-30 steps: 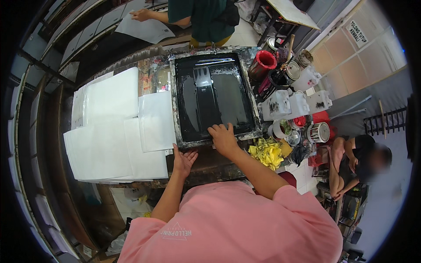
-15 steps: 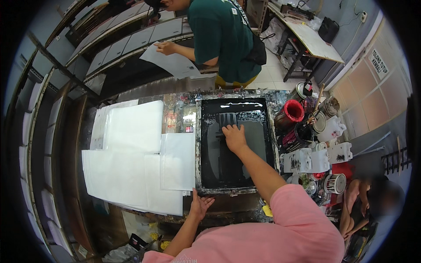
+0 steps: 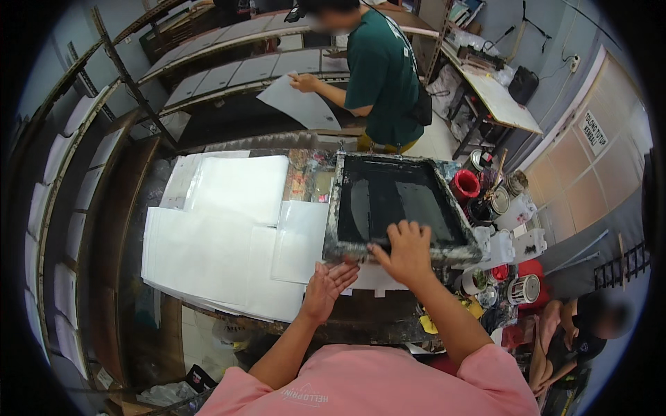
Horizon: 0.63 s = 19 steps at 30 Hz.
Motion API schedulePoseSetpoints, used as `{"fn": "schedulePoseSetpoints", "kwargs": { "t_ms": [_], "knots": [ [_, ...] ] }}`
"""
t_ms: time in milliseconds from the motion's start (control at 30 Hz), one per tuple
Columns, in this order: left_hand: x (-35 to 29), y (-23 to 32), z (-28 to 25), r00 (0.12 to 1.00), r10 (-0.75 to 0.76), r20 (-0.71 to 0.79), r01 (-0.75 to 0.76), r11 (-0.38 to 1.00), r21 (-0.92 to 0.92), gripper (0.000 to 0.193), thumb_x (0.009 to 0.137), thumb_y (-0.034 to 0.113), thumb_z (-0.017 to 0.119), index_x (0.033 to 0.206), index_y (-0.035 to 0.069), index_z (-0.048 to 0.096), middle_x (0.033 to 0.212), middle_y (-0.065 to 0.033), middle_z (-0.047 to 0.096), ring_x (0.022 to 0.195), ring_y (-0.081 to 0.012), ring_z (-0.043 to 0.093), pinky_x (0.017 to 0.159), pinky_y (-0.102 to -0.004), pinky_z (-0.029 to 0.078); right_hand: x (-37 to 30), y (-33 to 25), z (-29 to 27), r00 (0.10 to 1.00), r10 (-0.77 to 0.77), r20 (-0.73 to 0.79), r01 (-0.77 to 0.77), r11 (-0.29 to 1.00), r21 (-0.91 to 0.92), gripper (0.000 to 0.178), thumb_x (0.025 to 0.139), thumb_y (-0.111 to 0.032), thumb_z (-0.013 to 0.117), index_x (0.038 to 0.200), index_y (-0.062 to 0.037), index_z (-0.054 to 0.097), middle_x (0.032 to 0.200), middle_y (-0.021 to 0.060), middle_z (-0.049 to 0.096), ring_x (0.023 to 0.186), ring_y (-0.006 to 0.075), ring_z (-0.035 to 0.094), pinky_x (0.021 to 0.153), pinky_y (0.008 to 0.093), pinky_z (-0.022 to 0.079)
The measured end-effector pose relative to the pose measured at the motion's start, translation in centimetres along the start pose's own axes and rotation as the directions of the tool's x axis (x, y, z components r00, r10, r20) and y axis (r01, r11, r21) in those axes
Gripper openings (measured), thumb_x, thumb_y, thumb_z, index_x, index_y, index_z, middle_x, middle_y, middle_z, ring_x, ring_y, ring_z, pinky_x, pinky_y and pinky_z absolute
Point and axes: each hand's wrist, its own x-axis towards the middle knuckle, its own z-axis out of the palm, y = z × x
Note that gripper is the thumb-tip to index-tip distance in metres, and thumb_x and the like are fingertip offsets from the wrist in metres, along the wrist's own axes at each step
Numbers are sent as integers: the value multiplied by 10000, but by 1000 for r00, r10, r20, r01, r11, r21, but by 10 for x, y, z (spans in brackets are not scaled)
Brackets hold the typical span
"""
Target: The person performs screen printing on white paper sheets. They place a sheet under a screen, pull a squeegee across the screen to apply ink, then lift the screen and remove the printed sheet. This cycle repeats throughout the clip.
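Observation:
A screen-printing frame (image 3: pixel 334 208) smeared with black ink lies before me, its near edge raised off the table. My right hand (image 3: pixel 408 253) is closed at the near end of the mesh, round what looks like a dark squeegee (image 3: pixel 380 243), mostly hidden by the hand. My left hand (image 3: pixel 331 286) is palm up with fingers stretched, at the underside of the frame's near left corner. A white sheet (image 3: pixel 380 279) shows under the raised edge. Left of the frame, overlapping stacks of white sheets (image 3: pixel 201 253) cover the table.
Across the table, a person in a green shirt (image 3: pixel 378 69) holds a pale sheet (image 3: pixel 302 104) beside racks (image 3: pixel 236 73). Ink cans, a red pot (image 3: pixel 465 185) and white jugs (image 3: pixel 528 243) crowd the right side. Another person (image 3: pixel 562 340) sits at lower right. Shelves (image 3: pixel 83 201) stand at left.
My right hand has come from the middle of the mesh to its near end. The frame's near edge has risen, and my left hand has moved right to meet its corner.

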Motion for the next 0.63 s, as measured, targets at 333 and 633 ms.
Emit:
{"fn": "schedulePoseSetpoints", "kwargs": {
  "t_ms": [333, 633],
  "knots": [
    [2, -53, -118, 928, 293, -232, 324, -324, 889, 1103, 957, 826, 518, 1706, 48, 293, 1734, -406, 109, 1619, -593, -11, 1221, -787, -60, 95, 17, -48, 971, -39, -237, 30, 999, -42, 520, 951, -575, 708, 908, -57, 704, 875, 108, 650, 897, 296, 603, 914, 479, 388],
    [-6, -59, -123, 921, 212, -326, 387, -412, 825, 1139, 940, 865, 480, 1713, 54, 280, 1803, -256, 63, 1668, -455, -49, 1206, -806, -103, 139, 31, -67, 983, 24, -180, -15, 998, 53, 476, 936, -510, 759, 984, -36, 754, 912, 117, 710, 930, 296, 637, 907, 447, 415]
  ]
}}
